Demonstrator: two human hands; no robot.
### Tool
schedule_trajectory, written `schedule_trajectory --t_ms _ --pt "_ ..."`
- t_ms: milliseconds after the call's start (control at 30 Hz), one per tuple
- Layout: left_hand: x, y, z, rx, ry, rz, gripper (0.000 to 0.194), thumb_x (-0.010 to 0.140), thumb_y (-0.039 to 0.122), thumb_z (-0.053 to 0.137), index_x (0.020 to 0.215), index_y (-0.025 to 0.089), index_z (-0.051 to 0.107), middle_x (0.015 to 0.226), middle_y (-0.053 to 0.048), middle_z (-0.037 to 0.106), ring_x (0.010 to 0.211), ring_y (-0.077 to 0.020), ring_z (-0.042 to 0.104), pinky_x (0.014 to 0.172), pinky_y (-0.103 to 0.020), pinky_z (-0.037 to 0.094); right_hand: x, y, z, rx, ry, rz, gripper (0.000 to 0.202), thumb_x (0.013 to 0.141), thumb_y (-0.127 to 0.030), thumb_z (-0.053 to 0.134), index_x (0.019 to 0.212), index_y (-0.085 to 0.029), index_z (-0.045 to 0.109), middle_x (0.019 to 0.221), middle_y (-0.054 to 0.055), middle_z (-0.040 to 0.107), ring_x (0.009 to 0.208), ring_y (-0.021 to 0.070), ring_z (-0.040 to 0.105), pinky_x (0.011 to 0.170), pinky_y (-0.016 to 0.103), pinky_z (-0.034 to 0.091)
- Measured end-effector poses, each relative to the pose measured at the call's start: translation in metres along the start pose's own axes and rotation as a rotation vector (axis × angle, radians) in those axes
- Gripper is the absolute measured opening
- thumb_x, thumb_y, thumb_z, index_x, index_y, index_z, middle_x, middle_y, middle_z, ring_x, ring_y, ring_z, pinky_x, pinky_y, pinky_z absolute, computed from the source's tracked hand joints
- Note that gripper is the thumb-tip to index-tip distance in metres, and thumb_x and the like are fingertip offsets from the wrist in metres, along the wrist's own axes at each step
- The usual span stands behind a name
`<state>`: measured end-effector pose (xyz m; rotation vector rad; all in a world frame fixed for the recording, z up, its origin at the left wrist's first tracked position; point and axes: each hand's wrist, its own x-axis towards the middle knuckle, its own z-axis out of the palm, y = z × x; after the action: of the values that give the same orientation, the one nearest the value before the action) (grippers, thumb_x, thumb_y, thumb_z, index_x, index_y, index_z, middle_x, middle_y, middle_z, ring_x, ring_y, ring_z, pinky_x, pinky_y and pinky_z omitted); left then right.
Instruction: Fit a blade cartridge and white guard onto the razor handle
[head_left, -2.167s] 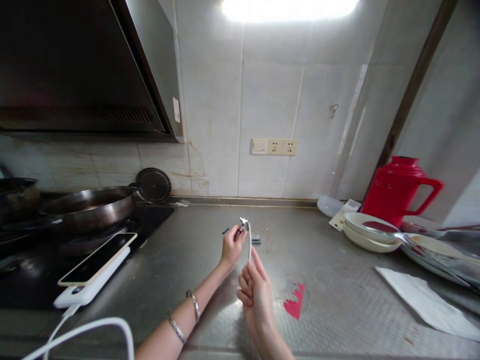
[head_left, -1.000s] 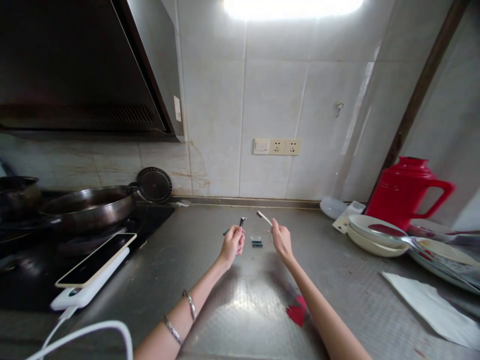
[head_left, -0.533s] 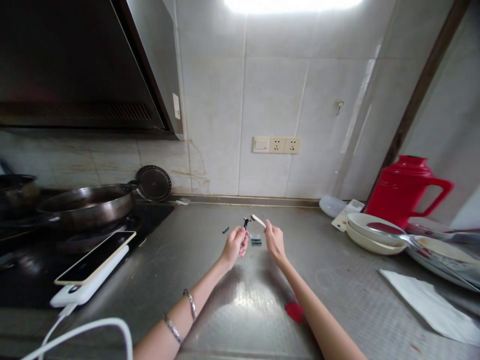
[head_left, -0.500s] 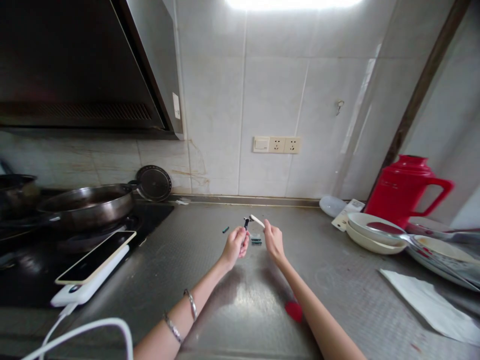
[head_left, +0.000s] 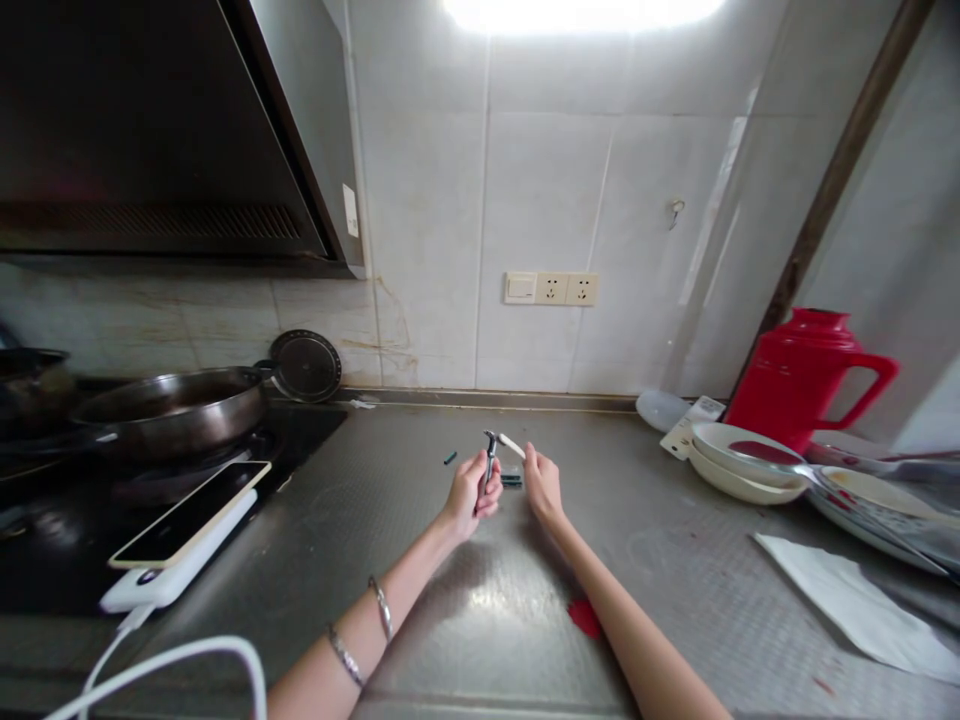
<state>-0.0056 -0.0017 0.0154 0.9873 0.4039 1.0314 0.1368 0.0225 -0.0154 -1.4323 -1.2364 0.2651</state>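
Observation:
My left hand point(head_left: 469, 492) is closed around the dark handle of a razor point(head_left: 490, 458), held tilted with its head up. A slim white toothbrush point(head_left: 511, 444) is gripped in my right hand point(head_left: 543, 484), its tip pointing left at the razor's head. Brush tip and razor head meet or nearly meet; I cannot tell if they touch. Behind the hands, a small clear-and-dark-green razor cartridge pack point(head_left: 511, 480) lies on the steel counter point(head_left: 480, 620). One small dark green piece point(head_left: 450, 458) lies to the left of the razor.
A hob at left carries a steel pan point(head_left: 176, 410). A phone point(head_left: 191, 515) rests on a white power bank point(head_left: 180, 570) with a cable. At right are a red thermos point(head_left: 795, 375), stacked bowls point(head_left: 742, 485), a floral plate point(head_left: 862, 505) and a white paper point(head_left: 847, 600).
The razor has turned slightly in my left hand, showing more of its handle and shiny head. The toothbrush tip has shifted a little left and down. The view has moved slightly.

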Motion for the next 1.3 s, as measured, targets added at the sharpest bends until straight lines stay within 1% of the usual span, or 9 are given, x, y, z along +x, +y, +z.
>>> schedule_trajectory --t_ms 233,367,500,633,700,800,1000,1133,1300 --pt "0.001 0.000 -0.001 0.018 0.006 0.002 0.034 0.078 0.049 0.052 0.076 0.015 0.048 0.048 0.008 0.036 0.031 -0.0012 0.019 0.027 -0.014 0.012 0.000 -0.005 -0.002 -0.018 0.020 -0.035 0.049 0.083 -0.056 0.024 0.052 -0.021 0.036 0.049 -0.001 0.041 0.050 0.0126 0.036 0.049 0.023 0.024" --pt "-0.001 0.004 -0.001 0.027 0.004 0.041 0.033 0.079 0.048 0.050 0.075 0.016 0.048 0.048 0.008 0.036 0.031 -0.0016 0.020 0.028 -0.015 0.012 0.004 0.006 -0.002 -0.159 0.008 -0.026 0.052 0.082 -0.057 0.023 0.048 -0.020 0.037 0.047 0.000 0.041 0.048 0.0126 0.036 0.048 0.024 0.023" --pt "0.001 0.007 -0.004 0.100 0.033 0.109 0.032 0.079 0.047 0.050 0.076 0.015 0.049 0.051 0.007 0.038 0.033 -0.0019 0.024 0.029 -0.015 0.017 0.010 0.015 -0.016 -0.227 0.023 0.028 0.052 0.081 -0.056 0.023 0.047 -0.020 0.038 0.046 0.001 0.044 0.047 0.0135 0.039 0.047 0.024 0.024" --pt "0.008 0.002 -0.013 0.215 0.071 0.143 0.032 0.075 0.047 0.054 0.078 0.016 0.049 0.055 0.007 0.040 0.036 -0.0023 0.029 0.033 -0.016 0.024 0.017 0.008 -0.034 -0.213 0.024 0.108 0.054 0.080 -0.060 0.022 0.047 -0.021 0.038 0.046 0.002 0.047 0.045 0.0148 0.041 0.046 0.025 0.026" --pt "0.011 -0.002 -0.019 0.277 0.100 0.137 0.031 0.074 0.047 0.055 0.077 0.017 0.047 0.056 0.007 0.040 0.037 -0.0027 0.030 0.034 -0.016 0.024 0.017 0.000 -0.038 -0.124 -0.041 0.137 0.054 0.079 -0.063 0.023 0.048 -0.021 0.038 0.044 0.001 0.045 0.043 0.0143 0.041 0.045 0.025 0.027" --pt "0.015 -0.008 -0.026 0.343 0.144 0.150 0.030 0.074 0.047 0.054 0.077 0.018 0.046 0.056 0.007 0.041 0.038 -0.0034 0.032 0.035 -0.016 0.024 0.006 -0.020 -0.040 0.198 -0.214 0.201 0.049 0.074 -0.066 0.033 0.055 -0.021 0.039 0.043 -0.005 0.038 0.036 0.0091 0.034 0.039 0.022 0.027" --pt "0.016 -0.011 -0.025 0.412 0.171 0.267 0.028 0.076 0.044 0.053 0.079 0.017 0.047 0.055 0.007 0.043 0.041 -0.0046 0.036 0.042 -0.018 0.028 -0.040 -0.080 -0.042 0.865 -0.506 0.456 0.038 0.067 -0.053 0.060 0.080 -0.019 0.046 0.052 -0.010 0.040 0.034 0.0004 0.018 0.031 0.014 0.009" --pt "0.013 -0.009 -0.018 0.439 0.191 0.273 0.027 0.077 0.043 0.052 0.077 0.017 0.046 0.053 0.007 0.042 0.041 -0.0045 0.035 0.042 -0.017 0.028 -0.067 -0.099 -0.036 1.005 -0.530 0.513 0.037 0.065 -0.047 0.066 0.080 -0.019 0.048 0.049 -0.011 0.034 0.037 0.0001 0.017 0.032 0.013 0.007" --pt "0.011 -0.008 -0.015 0.428 0.252 0.244 0.025 0.075 0.042 0.054 0.078 0.018 0.046 0.055 0.007 0.041 0.043 -0.0048 0.035 0.042 -0.016 0.028 -0.105 -0.093 -0.024 1.023 -0.456 0.628 0.042 0.064 -0.052 0.066 0.086 -0.019 0.050 0.049 -0.012 0.026 0.037 0.0001 0.012 0.033 0.013 0.004"
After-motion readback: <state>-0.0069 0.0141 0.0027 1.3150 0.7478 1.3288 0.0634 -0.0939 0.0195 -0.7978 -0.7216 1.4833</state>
